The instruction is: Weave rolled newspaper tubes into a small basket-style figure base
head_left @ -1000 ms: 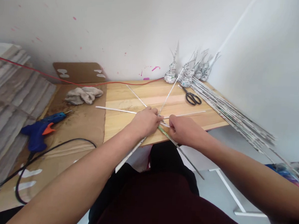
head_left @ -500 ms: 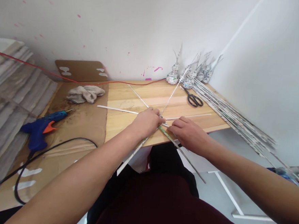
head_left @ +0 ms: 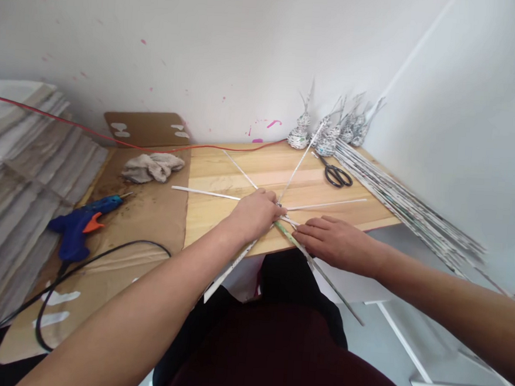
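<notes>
Several thin paper sticks [head_left: 301,168] spread out like spokes on the wooden tabletop [head_left: 211,222]. My left hand [head_left: 260,211] is closed over their crossing point, its fingers pressed on the sticks there; it hides part of the centre. Just to the right, my right hand [head_left: 325,239] has its fingers together on a short white stick end near the centre. A green and grey stick [head_left: 334,289] runs from the centre under its fingertips and past the table's front edge. Another white stick [head_left: 229,271] points toward my lap beneath my left wrist.
Small woven paper figures [head_left: 298,137], black scissors [head_left: 338,176] and a bundle of paper sticks [head_left: 402,206] lie at the back right. On the left are a blue glue gun [head_left: 75,227], a rag [head_left: 152,167], cardboard [head_left: 150,209] and stacked grey sheets [head_left: 32,189].
My right hand has shifted slightly right and down, and its fingers have flattened and straightened. My left hand stays on the crossing. The view has tilted a little.
</notes>
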Action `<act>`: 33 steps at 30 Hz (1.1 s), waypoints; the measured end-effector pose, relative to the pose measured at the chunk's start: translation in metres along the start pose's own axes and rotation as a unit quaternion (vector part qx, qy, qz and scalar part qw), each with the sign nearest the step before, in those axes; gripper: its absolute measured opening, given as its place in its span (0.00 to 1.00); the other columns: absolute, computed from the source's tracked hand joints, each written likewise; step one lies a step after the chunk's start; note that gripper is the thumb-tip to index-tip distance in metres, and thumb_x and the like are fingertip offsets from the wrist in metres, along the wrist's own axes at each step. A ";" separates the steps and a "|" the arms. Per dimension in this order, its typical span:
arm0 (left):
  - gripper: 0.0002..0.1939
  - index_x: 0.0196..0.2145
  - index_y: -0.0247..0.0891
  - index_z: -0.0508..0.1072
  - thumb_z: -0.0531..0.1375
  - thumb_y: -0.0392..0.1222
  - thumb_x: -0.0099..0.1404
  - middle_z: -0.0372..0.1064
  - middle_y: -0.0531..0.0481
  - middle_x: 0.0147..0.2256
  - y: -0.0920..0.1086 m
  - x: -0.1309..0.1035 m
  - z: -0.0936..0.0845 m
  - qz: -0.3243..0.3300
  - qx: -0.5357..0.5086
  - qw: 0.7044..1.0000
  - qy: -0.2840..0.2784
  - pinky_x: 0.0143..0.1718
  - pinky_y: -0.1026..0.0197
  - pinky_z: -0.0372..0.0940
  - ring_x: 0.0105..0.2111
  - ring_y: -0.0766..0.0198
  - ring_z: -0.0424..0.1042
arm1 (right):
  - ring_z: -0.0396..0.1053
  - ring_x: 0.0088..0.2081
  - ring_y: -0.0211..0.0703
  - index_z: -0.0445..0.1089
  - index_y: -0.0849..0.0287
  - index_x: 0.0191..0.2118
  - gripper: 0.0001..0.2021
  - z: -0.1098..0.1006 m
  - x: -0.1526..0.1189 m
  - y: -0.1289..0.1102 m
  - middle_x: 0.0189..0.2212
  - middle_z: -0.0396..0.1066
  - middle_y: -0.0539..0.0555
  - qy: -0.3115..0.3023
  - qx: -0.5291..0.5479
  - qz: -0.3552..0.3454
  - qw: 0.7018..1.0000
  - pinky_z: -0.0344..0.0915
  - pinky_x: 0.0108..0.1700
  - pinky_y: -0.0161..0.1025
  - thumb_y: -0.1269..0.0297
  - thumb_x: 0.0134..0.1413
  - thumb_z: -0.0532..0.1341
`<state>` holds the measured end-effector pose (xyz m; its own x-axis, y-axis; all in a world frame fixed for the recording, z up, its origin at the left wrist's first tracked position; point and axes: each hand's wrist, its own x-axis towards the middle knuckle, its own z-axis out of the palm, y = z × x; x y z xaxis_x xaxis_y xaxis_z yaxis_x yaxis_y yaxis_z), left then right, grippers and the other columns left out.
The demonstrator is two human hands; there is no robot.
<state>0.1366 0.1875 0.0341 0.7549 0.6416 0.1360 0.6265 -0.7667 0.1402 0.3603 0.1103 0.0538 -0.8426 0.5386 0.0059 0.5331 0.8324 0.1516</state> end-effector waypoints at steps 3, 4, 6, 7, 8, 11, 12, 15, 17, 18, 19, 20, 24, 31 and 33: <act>0.15 0.47 0.51 0.77 0.53 0.44 0.68 0.69 0.46 0.42 -0.001 0.000 0.000 0.001 -0.001 1.000 0.002 0.41 0.58 0.61 0.41 0.56 0.65 | 0.68 0.45 0.47 0.70 0.60 0.50 0.14 0.003 -0.001 0.004 0.44 0.74 0.60 -0.003 -0.004 -0.009 1.000 0.64 0.46 0.45 0.73 0.61 0.54; 0.15 0.47 0.51 0.77 0.53 0.44 0.68 0.69 0.46 0.42 -0.001 0.000 0.000 0.000 -0.002 1.000 0.003 0.40 0.58 0.61 0.41 0.56 0.65 | 0.68 0.45 0.47 0.70 0.61 0.49 0.13 0.004 -0.001 0.006 0.44 0.74 0.60 -0.001 0.004 -0.006 1.000 0.64 0.46 0.45 0.73 0.61 0.54; 0.15 0.47 0.52 0.77 0.53 0.44 0.68 0.69 0.46 0.42 -0.001 0.000 0.001 -0.002 -0.003 1.000 0.006 0.39 0.58 0.60 0.41 0.56 0.65 | 0.68 0.44 0.47 0.70 0.62 0.48 0.12 0.005 -0.002 0.008 0.41 0.74 0.60 0.017 0.036 0.013 0.999 0.65 0.45 0.44 0.73 0.62 0.53; 0.15 0.47 0.52 0.77 0.53 0.45 0.68 0.70 0.46 0.42 -0.001 0.000 0.001 -0.005 -0.004 1.000 0.008 0.38 0.58 0.60 0.41 0.56 0.65 | 0.68 0.43 0.46 0.70 0.62 0.47 0.12 0.005 -0.001 0.008 0.40 0.74 0.60 0.033 0.057 0.033 0.997 0.65 0.44 0.43 0.72 0.62 0.52; 0.15 0.47 0.52 0.77 0.53 0.45 0.68 0.70 0.47 0.42 -0.001 0.001 0.001 -0.007 -0.006 1.000 0.010 0.37 0.59 0.60 0.40 0.56 0.65 | 0.68 0.41 0.46 0.71 0.62 0.45 0.11 0.005 -0.001 0.008 0.38 0.74 0.59 0.052 0.081 0.057 0.994 0.66 0.43 0.42 0.72 0.63 0.52; 0.14 0.46 0.52 0.78 0.54 0.46 0.68 0.70 0.47 0.41 -0.002 0.001 0.002 -0.003 -0.006 1.000 0.014 0.36 0.59 0.59 0.40 0.56 0.65 | 0.68 0.37 0.44 0.71 0.60 0.40 0.10 0.003 0.003 0.006 0.32 0.74 0.56 0.109 0.151 0.145 0.972 0.66 0.40 0.40 0.68 0.63 0.53; 0.14 0.45 0.52 0.78 0.54 0.46 0.68 0.70 0.47 0.41 -0.002 0.002 0.002 0.001 -0.005 1.000 0.015 0.35 0.59 0.59 0.39 0.57 0.65 | 0.69 0.35 0.43 0.71 0.59 0.38 0.10 0.002 0.004 0.005 0.31 0.73 0.55 0.118 0.171 0.166 0.964 0.66 0.38 0.39 0.67 0.63 0.53; 0.14 0.45 0.53 0.78 0.55 0.46 0.68 0.70 0.47 0.40 -0.004 0.002 0.003 0.005 -0.005 1.000 0.020 0.35 0.59 0.59 0.39 0.57 0.65 | 0.70 0.35 0.42 0.71 0.58 0.38 0.09 0.003 0.005 0.006 0.32 0.74 0.55 0.132 0.189 0.142 0.963 0.66 0.39 0.39 0.66 0.63 0.54; 0.14 0.45 0.53 0.78 0.55 0.47 0.68 0.70 0.47 0.41 -0.005 0.002 0.004 0.003 -0.006 1.000 0.020 0.35 0.59 0.59 0.39 0.57 0.65 | 0.70 0.40 0.44 0.71 0.59 0.43 0.09 0.006 0.003 0.007 0.40 0.75 0.57 0.136 0.150 0.063 0.977 0.67 0.44 0.42 0.68 0.63 0.54; 0.14 0.45 0.54 0.78 0.55 0.47 0.68 0.70 0.47 0.41 -0.005 0.002 0.005 0.001 -0.006 1.000 0.019 0.36 0.59 0.59 0.39 0.57 0.65 | 0.69 0.43 0.45 0.71 0.59 0.45 0.10 0.008 0.002 0.008 0.44 0.74 0.59 0.139 0.120 0.024 0.983 0.67 0.46 0.43 0.69 0.62 0.53; 0.14 0.46 0.54 0.78 0.55 0.47 0.68 0.70 0.47 0.41 -0.005 0.002 0.005 0.000 -0.005 1.000 0.017 0.36 0.59 0.60 0.39 0.56 0.65 | 0.69 0.44 0.45 0.70 0.59 0.45 0.11 0.010 0.001 0.008 0.47 0.74 0.59 0.141 0.091 -0.005 0.986 0.67 0.47 0.44 0.70 0.62 0.53; 0.14 0.46 0.54 0.78 0.55 0.46 0.68 0.70 0.47 0.42 -0.005 0.002 0.006 0.001 -0.005 1.000 0.016 0.37 0.59 0.60 0.40 0.56 0.65 | 0.69 0.44 0.45 0.71 0.59 0.45 0.11 0.011 0.000 0.008 0.48 0.73 0.59 0.142 0.067 -0.025 0.987 0.68 0.47 0.44 0.71 0.62 0.53; 0.13 0.46 0.55 0.77 0.56 0.47 0.67 0.69 0.48 0.42 -0.007 0.002 0.008 0.005 -0.004 1.000 0.018 0.38 0.59 0.61 0.40 0.57 0.65 | 0.69 0.45 0.46 0.71 0.58 0.42 0.12 0.016 -0.003 0.009 0.46 0.74 0.58 0.138 0.039 -0.052 0.988 0.69 0.46 0.44 0.75 0.59 0.53; 0.13 0.47 0.53 0.77 0.57 0.47 0.66 0.69 0.48 0.42 -0.005 0.003 0.003 0.008 0.001 1.000 0.003 0.38 0.59 0.61 0.40 0.57 0.65 | 0.70 0.48 0.43 0.69 0.57 0.51 0.19 0.025 -0.005 0.012 0.47 0.74 0.57 0.192 0.127 0.044 0.972 0.69 0.52 0.44 0.78 0.56 0.53; 0.13 0.46 0.52 0.78 0.57 0.46 0.67 0.70 0.47 0.41 -0.002 0.003 0.000 -0.002 0.000 1.000 -0.002 0.37 0.59 0.61 0.40 0.56 0.66 | 0.71 0.47 0.45 0.71 0.58 0.50 0.19 0.024 -0.002 0.004 0.45 0.74 0.58 0.190 0.114 0.077 0.972 0.70 0.50 0.45 0.78 0.55 0.53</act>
<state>0.1378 0.1911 0.0344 0.7533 0.6444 0.1319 0.6293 -0.7644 0.1403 0.3660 0.1156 0.0310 -0.6959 0.6081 0.3820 0.6222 0.7762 -0.1021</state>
